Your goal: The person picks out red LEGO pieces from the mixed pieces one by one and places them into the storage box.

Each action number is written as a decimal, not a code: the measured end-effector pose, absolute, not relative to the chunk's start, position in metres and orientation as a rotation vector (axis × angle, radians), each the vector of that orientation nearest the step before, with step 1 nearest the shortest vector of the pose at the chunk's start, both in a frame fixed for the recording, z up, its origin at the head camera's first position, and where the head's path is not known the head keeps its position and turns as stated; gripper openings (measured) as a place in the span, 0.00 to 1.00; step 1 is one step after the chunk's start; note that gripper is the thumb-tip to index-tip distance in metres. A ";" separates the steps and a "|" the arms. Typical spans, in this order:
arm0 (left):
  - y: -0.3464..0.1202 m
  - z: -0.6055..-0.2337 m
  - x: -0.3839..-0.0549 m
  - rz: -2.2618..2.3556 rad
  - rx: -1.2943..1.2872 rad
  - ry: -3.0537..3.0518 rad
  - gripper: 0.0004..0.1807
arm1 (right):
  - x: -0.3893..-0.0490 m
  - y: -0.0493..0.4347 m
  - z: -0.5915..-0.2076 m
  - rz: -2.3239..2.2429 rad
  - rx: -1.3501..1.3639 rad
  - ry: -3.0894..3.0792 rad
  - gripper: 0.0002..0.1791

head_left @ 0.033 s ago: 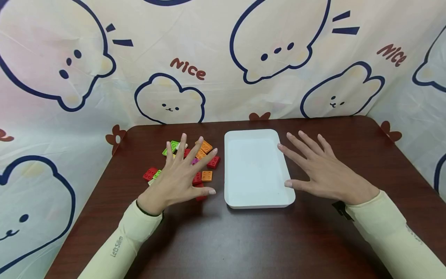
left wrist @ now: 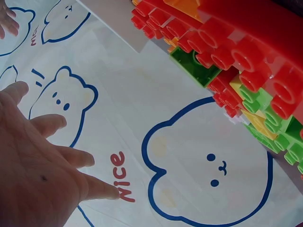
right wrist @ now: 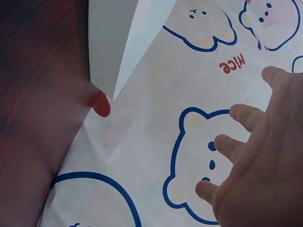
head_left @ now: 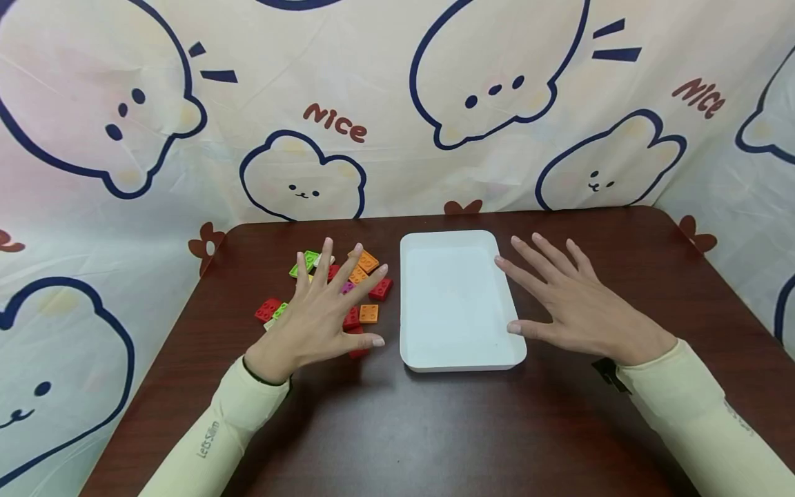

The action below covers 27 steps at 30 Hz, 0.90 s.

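Observation:
With fingers spread, my left hand [head_left: 310,321] hovers over a loose pile of toy building bricks and holds nothing. Around its fingers I see a green brick [head_left: 299,268], an orange brick [head_left: 369,314] and a red brick [head_left: 381,288]; the hand hides part of the pile. In the left wrist view, studded red bricks [left wrist: 255,52] and a green brick [left wrist: 194,66] appear at the upper right, apart from the palm. My right hand [head_left: 574,310], also spread and holding nothing, is at the right side of a white tray [head_left: 459,304]. Whether its fingertips touch the rim I cannot tell.
The tray stands on a dark brown table [head_left: 404,435], to the right of the bricks. Behind the table's far edge hangs a pale cloth [head_left: 385,55] printed with cartoon bears, which continues along both sides.

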<state>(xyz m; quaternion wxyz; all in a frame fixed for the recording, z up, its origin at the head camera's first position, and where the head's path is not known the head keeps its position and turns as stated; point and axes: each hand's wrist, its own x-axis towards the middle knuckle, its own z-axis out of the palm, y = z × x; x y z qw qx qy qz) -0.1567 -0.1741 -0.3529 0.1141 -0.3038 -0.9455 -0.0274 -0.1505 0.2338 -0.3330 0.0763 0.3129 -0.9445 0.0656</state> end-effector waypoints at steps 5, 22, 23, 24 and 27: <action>-0.174 -0.352 -0.157 -0.083 -0.896 -2.770 0.57 | -0.151 0.234 -0.332 0.195 0.944 -2.817 0.50; -0.176 -0.354 -0.155 -0.111 -0.910 -2.765 0.54 | -0.157 0.237 -0.338 0.211 0.922 -2.717 0.56; -0.176 -0.354 -0.155 -0.110 -0.911 -2.763 0.54 | -0.158 0.237 -0.338 0.219 0.908 -2.709 0.56; -0.176 -0.354 -0.156 -0.110 -0.910 -2.760 0.54 | -0.159 0.237 -0.339 0.231 0.895 -2.701 0.56; -0.176 -0.355 -0.156 -0.111 -0.911 -2.755 0.53 | -0.162 0.236 -0.341 0.276 0.855 -2.691 0.55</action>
